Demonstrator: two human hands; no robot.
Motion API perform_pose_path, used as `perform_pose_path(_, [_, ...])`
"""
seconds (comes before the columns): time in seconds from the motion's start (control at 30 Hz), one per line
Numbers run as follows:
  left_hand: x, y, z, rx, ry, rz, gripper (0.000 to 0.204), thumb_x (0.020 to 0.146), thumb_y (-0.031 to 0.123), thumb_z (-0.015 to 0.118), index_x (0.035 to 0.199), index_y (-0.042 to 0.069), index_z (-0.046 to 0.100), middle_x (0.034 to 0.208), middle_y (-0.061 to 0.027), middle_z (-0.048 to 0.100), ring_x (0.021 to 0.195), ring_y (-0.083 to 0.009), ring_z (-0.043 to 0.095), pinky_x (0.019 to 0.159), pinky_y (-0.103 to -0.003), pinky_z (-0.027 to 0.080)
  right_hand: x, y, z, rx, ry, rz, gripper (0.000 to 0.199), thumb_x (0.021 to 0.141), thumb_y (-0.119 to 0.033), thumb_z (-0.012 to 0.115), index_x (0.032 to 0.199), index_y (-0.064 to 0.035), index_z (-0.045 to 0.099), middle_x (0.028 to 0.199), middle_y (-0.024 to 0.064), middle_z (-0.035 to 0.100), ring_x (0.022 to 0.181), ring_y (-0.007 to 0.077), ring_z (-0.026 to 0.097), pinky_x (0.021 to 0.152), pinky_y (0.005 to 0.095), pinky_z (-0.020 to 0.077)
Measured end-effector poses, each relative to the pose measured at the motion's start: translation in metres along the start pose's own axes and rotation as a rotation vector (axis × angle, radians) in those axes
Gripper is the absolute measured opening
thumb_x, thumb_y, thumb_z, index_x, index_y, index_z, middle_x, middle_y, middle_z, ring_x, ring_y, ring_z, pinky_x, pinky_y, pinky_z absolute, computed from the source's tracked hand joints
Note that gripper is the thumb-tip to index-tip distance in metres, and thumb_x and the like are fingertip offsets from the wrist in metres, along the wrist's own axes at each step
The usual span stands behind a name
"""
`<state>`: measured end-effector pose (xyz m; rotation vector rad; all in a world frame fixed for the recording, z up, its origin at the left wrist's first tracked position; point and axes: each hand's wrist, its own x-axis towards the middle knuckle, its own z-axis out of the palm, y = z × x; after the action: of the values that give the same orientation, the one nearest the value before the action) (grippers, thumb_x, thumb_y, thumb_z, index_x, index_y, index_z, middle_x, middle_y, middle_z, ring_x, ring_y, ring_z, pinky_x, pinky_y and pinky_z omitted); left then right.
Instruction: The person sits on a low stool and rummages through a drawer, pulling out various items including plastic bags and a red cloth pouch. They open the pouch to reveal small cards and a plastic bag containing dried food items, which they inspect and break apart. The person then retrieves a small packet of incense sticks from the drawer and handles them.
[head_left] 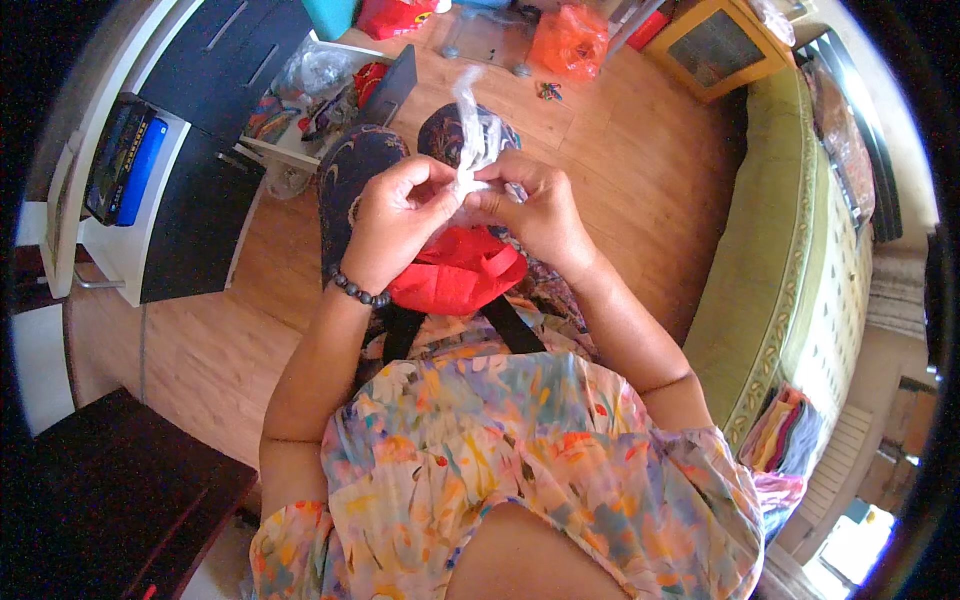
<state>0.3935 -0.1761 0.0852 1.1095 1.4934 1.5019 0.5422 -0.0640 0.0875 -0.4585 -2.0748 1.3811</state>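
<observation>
Between my two hands, above my knees, is a thin white plastic bag [477,140], bunched and twisted, with one end sticking up. My left hand [405,210] pinches it from the left with thumb and forefinger. From the right, my right hand [535,205] pinches the same twisted part, its fingertips almost meeting those of the left. In my lap, just below the hands, lies a red fabric bag [455,285] with a strap loop and black strips beneath it.
To the left, an open drawer [290,150] full of bags and small items juts from a dark cabinet [215,60]. An orange plastic bag [568,42] and a small colourful item [549,91] lie on the floor ahead. A green sofa [755,250] runs along the right.
</observation>
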Motion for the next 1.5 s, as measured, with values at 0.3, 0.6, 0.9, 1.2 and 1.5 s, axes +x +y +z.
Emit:
perform_pose_path(0.3, [0.001,0.001,-0.034,-0.02,0.019,-0.069,0.02,0.077,-0.004,0.062,0.096,0.001,0.06,0.085,0.0,0.059,0.078,-0.0064,0.055,0.07,-0.021,0.047,0.002,0.022,-0.025,0.601,0.167,0.329,0.004,0.08,0.0,0.063,0.083,-0.0027,0.063,0.08,0.002,0.063,0.076,0.0108,0.059,0.069,0.0256,0.047])
perform_pose_path(0.6, [0.005,0.027,-0.017,0.03,0.075,-0.009,0.013,0.087,0.01,0.061,0.088,-0.003,0.065,0.082,-0.0002,0.064,0.075,-0.0058,0.056,0.068,-0.022,0.045,0.014,-0.009,-0.016,0.513,0.197,0.308,0.008,0.081,-0.009,0.068,0.082,-0.0023,0.064,0.074,0.0022,0.064,0.068,0.0095,0.058,0.06,0.0257,0.0461])
perform_pose_path(0.9, [0.01,0.053,-0.009,-0.212,0.197,0.13,0.009,0.087,0.01,0.064,0.092,0.004,0.06,0.079,0.0043,0.057,0.073,-0.0023,0.05,0.065,-0.018,0.041,0.031,-0.03,-0.011,0.632,0.284,0.103,0.01,0.083,0.002,0.057,0.087,-0.0056,0.052,0.078,-0.0002,0.056,0.07,0.0095,0.052,0.063,0.0223,0.0421])
perform_pose_path(1.2, [0.001,0.055,-0.039,-0.391,0.372,0.313,0.013,0.091,0.014,0.059,0.099,0.004,0.06,0.085,-0.001,0.062,0.076,-0.0059,0.055,0.064,-0.018,0.039,0.028,-0.014,-0.035,0.696,0.514,0.053,0.008,0.086,0.001,0.053,0.092,-0.0045,0.05,0.081,0.0042,0.056,0.069,0.015,0.057,0.065,0.0263,0.0466])
perform_pose_path(1.5, [-0.029,0.087,-0.042,0.298,0.548,0.612,0.016,0.088,0.005,0.058,0.103,0.001,0.058,0.091,-0.0065,0.058,0.072,-0.0122,0.055,0.064,-0.023,0.046,0.019,-0.054,-0.079,0.042,0.277,0.171,0.019,0.078,0.004,0.055,0.096,-0.0025,0.053,0.084,0.0023,0.057,0.076,0.0122,0.056,0.071,0.0232,0.045])
